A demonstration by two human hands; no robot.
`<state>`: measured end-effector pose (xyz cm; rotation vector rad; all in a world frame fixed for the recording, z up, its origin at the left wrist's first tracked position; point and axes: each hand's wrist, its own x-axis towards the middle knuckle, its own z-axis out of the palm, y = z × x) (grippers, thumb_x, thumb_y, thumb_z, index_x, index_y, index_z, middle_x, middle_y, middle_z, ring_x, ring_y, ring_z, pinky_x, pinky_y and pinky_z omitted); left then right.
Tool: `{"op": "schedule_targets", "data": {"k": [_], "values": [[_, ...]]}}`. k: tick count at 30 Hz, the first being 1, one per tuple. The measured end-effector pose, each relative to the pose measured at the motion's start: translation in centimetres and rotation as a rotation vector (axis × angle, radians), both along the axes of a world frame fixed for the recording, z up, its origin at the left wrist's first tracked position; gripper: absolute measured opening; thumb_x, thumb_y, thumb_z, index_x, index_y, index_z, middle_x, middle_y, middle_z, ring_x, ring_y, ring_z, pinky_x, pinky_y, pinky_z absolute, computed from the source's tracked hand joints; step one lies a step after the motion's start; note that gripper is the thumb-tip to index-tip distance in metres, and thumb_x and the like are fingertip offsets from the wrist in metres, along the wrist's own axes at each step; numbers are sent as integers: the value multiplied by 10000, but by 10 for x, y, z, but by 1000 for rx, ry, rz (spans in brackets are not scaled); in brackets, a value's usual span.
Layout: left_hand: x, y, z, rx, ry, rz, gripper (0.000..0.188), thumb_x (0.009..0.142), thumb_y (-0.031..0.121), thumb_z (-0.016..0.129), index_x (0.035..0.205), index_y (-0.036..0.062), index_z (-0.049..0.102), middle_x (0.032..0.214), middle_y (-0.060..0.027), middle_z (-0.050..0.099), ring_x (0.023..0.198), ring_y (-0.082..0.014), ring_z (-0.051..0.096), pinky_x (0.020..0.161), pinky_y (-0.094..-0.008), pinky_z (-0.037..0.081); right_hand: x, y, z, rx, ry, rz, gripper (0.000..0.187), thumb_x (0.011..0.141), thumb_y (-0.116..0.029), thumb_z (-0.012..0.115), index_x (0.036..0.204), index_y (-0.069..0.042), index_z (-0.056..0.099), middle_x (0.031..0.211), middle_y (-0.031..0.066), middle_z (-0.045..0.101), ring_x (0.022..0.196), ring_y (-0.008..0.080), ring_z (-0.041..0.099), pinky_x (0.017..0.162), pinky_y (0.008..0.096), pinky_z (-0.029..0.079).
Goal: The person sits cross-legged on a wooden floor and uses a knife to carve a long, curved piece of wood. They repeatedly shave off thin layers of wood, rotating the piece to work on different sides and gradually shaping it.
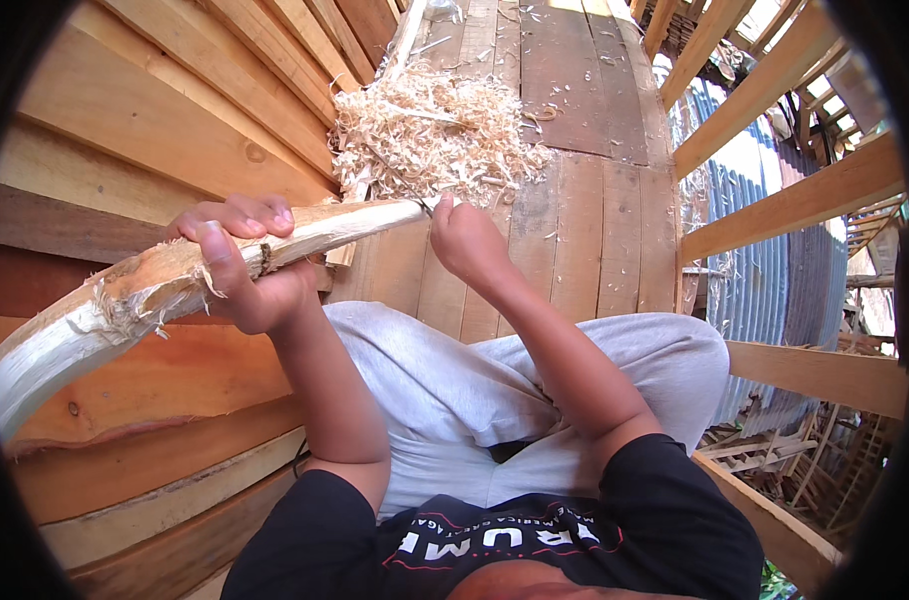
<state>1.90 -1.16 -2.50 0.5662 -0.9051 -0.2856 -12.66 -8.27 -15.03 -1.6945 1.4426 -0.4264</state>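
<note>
A long, curved wooden pole (135, 278), pale where peeled and rough with lifted fibres, slants from the left rim up to the middle. My left hand (250, 262) is wrapped round it from below, thumb on the near side, beside a dark knot-like band. At the pole's narrow far end my right hand (467, 238) is closed in a fist. A thin dark-bladed tool (426, 208) shows between that fist and the wood; its handle is hidden in the fingers, so its exact kind is unclear.
Curly wood shavings (430, 135) lie heaped on the plank floor (615, 235) beyond my hands. A wall of stacked boards (145, 110) rises close on the left. Slatted wooden rails (790, 212) run along the right, with corrugated metal sheets (750, 280) outside. My crossed legs (435, 370) are below.
</note>
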Motion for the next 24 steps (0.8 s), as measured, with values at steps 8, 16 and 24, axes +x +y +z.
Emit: {"op": "schedule_targets", "data": {"k": [8,16,24], "values": [[-37,-9,-2,27,142,38,234,847,81,611,979,102,420,682,-28,486,537,-136,503,501,-305,485,-44,-3,12,-2,90,38,609,1008,-373,298,872,98,660,894,337,639,880,467,630,826,528,475],[-48,-8,-5,-8,30,44,263,842,25,595,1000,73,391,697,-39,488,524,-128,532,510,-302,509,-78,23,8,45,-173,122,400,1002,-280,413,962,37,654,870,209,668,826,330,637,795,420,476],[-62,-27,8,10,13,83,286,794,7,615,1012,39,433,726,-59,531,534,-136,550,513,-287,527,-86,8,-44,460,-111,-217,598,1003,-377,302,818,101,612,762,262,628,782,348,651,753,459,486]]}}
